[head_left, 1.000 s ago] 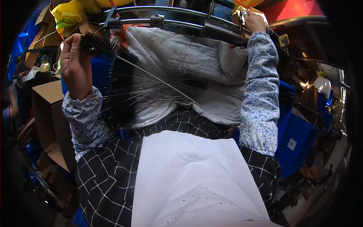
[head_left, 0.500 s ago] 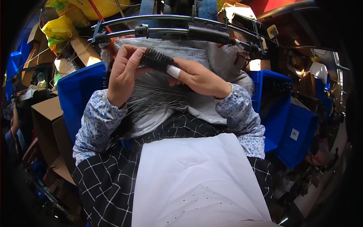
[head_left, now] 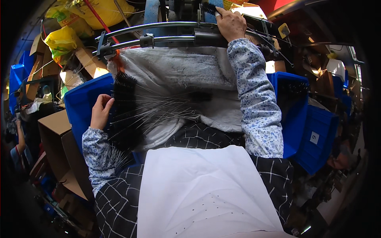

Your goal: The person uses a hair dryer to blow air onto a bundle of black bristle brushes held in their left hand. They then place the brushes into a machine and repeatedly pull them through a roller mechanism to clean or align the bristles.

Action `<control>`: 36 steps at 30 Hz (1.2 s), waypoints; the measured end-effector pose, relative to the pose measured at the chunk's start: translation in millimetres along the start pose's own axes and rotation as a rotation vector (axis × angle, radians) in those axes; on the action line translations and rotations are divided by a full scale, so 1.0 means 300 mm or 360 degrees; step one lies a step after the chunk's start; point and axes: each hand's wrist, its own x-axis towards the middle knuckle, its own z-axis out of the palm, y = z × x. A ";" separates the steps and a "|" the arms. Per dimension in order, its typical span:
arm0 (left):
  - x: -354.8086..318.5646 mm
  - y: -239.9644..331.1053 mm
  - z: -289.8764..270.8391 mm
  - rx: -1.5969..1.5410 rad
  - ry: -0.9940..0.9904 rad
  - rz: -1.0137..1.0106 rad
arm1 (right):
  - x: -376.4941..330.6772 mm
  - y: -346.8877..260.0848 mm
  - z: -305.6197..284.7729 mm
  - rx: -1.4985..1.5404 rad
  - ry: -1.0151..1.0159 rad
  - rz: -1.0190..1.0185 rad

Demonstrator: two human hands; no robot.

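My right hand (head_left: 231,23) reaches up over the metal rails and grips a black-bristled twisted-wire brush (head_left: 208,8). Its bristles stick out to the left of my fingers, and a thin wire stem runs down to the right. A white wrap covers part of one finger. On the left, a pile of similar brushes (head_left: 126,107) lies across the grey cloth (head_left: 178,65) over my lap, bristles to the left and bare wire stems to the right. My left hand (head_left: 102,111) is at the pile's left edge, thumb and forefinger pinched at a brush's bristled end.
Two polished rails (head_left: 170,39) with black fittings cross in front of me. A blue bin (head_left: 85,95) stands left, beside an open cardboard box (head_left: 59,123). More blue bins (head_left: 313,137) stand right. Yellow bags (head_left: 63,39) and a red pole (head_left: 97,16) are at the far left.
Both hands were together holding a bristled bundle above the cloth. My right hand has moved up and right beyond the rails with a brush; my left has dropped to the pile's left edge.
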 end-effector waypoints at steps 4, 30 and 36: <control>0.003 0.009 -0.015 0.0071 -0.0170 -0.0067 | 0.009 0.002 0.004 0.0028 -0.0016 -0.0035; 0.047 0.240 -0.199 -0.1243 0.1138 0.0591 | -0.016 0.040 0.033 0.0341 -0.0042 0.0282; 0.032 0.232 -0.217 -0.1215 0.1099 0.0647 | -0.008 -0.033 0.064 0.0417 0.0058 0.0218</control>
